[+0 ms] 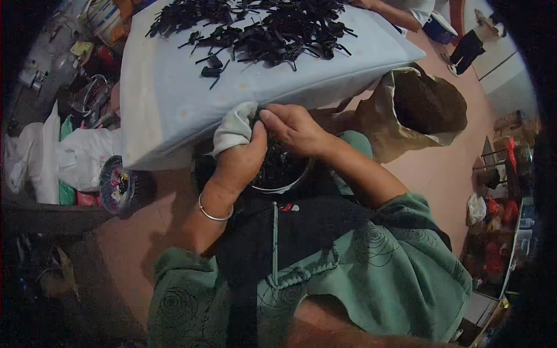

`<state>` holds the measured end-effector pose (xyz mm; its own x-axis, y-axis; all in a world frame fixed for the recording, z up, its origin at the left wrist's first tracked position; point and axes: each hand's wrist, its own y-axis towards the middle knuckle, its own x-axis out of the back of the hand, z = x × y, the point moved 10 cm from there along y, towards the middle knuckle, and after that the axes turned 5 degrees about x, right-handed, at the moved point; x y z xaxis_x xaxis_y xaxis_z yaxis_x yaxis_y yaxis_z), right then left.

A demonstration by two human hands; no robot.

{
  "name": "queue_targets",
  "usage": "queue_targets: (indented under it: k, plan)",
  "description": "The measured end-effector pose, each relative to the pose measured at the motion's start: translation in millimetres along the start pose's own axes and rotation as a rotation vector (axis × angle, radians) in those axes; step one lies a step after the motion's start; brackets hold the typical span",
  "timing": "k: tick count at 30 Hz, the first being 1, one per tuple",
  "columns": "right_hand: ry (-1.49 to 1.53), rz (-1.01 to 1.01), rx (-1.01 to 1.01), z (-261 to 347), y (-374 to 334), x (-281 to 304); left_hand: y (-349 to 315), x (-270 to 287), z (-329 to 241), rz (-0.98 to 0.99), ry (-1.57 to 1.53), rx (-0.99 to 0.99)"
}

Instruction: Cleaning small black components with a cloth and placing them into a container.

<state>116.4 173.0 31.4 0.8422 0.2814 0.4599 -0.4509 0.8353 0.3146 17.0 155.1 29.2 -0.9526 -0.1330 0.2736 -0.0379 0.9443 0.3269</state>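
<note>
My left hand is closed on a pale, crumpled cloth just in front of the table's near edge. My right hand meets it there, thumb and fingers pinched together. Something small and dark shows between the two hands, mostly hidden by the fingers. Below them, in my lap, sits a bowl with a light rim and black pieces inside. Many small black parts with thin stems lie in a heap on the table, a few of them loose nearer to me.
The table has a pale cover. Another person's arm reaches in at its far right. An open brown sack stands right of it. White bags and a clear round container are at left; a crowded shelf is at right.
</note>
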Motion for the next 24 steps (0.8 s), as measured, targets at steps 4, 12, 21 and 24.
queue_targets:
  k: [4, 12, 21, 24]
  plan:
    - [0.147, 0.012, -0.046, -7, -2, -7, -3, 3, -31, -0.059, 0.178, -0.178]
    - [0.172, -0.008, -0.071, -6, -3, 10, 6, -3, -20, 0.067, -0.09, -0.062]
    - [-0.054, -0.08, 0.232, 11, -7, 31, 2, -7, 7, 0.149, -0.303, 0.217]
    - [-0.026, -0.061, 0.262, 18, -4, 28, 2, -10, -5, 0.176, -0.116, 0.057]
